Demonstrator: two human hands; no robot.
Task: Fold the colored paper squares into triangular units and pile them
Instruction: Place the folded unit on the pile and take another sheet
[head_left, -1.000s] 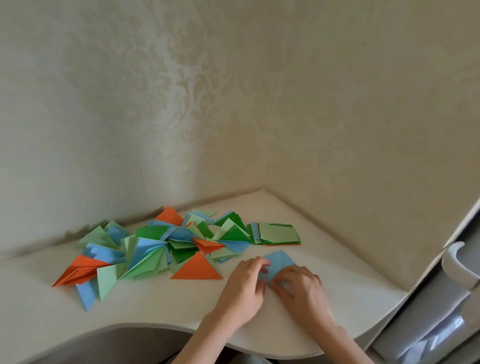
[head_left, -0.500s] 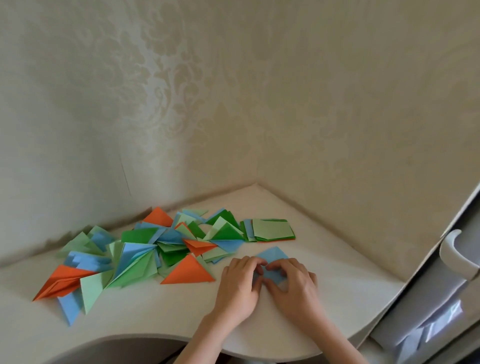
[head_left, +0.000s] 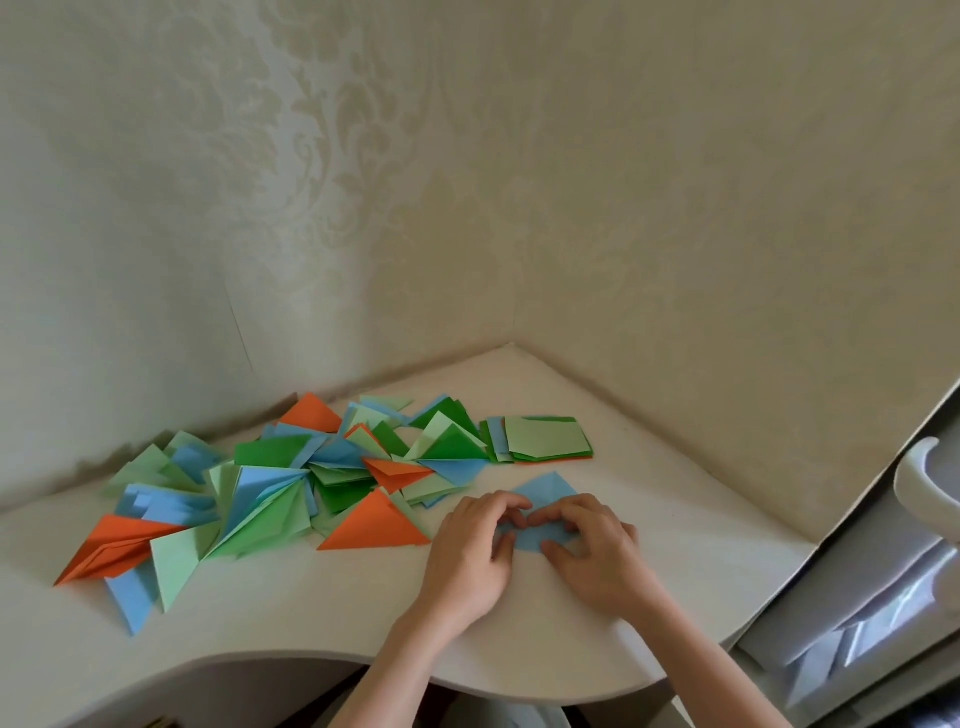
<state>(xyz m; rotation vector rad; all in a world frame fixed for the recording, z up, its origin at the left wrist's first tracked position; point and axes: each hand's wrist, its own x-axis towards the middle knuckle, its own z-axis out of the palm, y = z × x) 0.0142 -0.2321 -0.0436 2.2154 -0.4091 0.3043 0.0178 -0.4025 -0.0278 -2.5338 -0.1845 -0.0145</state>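
Tabletop (head_left: 311, 618): blue paper (head_left: 545, 488) under fingers (head_left: 511, 506)

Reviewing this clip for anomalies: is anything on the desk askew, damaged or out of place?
Nothing looks damaged. The folded units lie in a loose, fanned scatter rather than a tidy pile, while the unfolded squares sit neatly stacked. Both the left hand and right hand press on the blue sheet being folded.

blue paper (head_left: 545, 488) mostly hidden under hands (head_left: 540, 545), handle (head_left: 930, 483) cut off
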